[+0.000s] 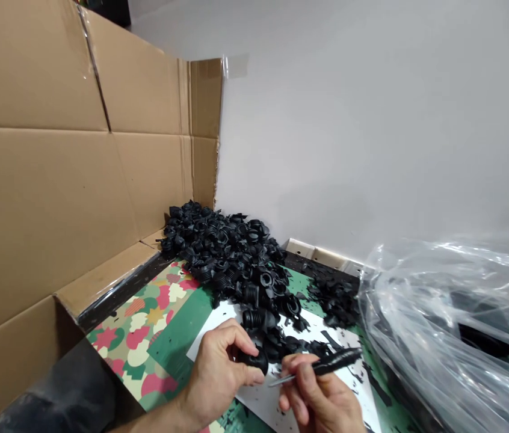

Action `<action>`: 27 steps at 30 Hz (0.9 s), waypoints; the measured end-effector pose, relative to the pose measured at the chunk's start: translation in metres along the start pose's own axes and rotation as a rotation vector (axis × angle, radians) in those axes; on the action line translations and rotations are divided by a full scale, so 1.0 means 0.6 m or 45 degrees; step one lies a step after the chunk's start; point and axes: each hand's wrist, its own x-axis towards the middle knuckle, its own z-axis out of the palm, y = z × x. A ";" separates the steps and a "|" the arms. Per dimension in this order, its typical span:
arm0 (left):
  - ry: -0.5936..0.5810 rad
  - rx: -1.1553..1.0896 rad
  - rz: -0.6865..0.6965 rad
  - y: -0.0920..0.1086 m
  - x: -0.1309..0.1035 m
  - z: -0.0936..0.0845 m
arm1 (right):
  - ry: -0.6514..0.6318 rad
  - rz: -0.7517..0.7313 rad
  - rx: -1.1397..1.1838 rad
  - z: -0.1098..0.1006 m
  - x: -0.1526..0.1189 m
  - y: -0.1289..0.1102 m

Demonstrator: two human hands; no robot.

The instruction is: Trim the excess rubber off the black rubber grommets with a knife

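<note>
My left hand (218,370) is closed, pinching a rounded black rubber part (259,359) between thumb and fingers. In my right hand (320,394) lies a slim tool (336,361) with a black wrapped handle and a thin metal tip; whether it is a blade or tweezers I cannot tell. Its tip points left, close beside the rubber part. Both hands are over a white sheet (259,400) strewn with black scraps. Just beyond them, a large heap of ribbed black rubber parts (227,246) spreads back to the wall.
Tall cardboard (47,198) stands along the left, and a pale wall (372,120) closes the back. A patterned board (141,325) and green surface lie beneath the sheet. Black offcuts (336,294) are piled at the right, next to a clear plastic bag (453,325) holding dark contents.
</note>
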 end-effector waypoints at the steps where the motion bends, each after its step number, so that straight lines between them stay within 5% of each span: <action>1: 0.005 -0.001 -0.001 0.000 0.001 -0.001 | 0.031 -0.055 -0.033 -0.006 0.004 -0.002; 7: -0.015 0.013 0.013 0.002 0.001 -0.002 | 0.039 -0.352 -0.147 -0.015 0.014 -0.009; 13: -0.030 0.005 0.048 0.003 -0.001 -0.003 | 0.075 -0.144 -0.370 -0.010 0.006 0.005; 19: -0.039 -0.056 0.065 0.007 0.001 0.001 | 0.046 -0.156 -0.492 0.003 0.003 0.019; 27: -0.326 -0.011 -0.141 0.005 -0.004 -0.012 | -0.046 -0.034 -0.267 -0.006 0.010 0.020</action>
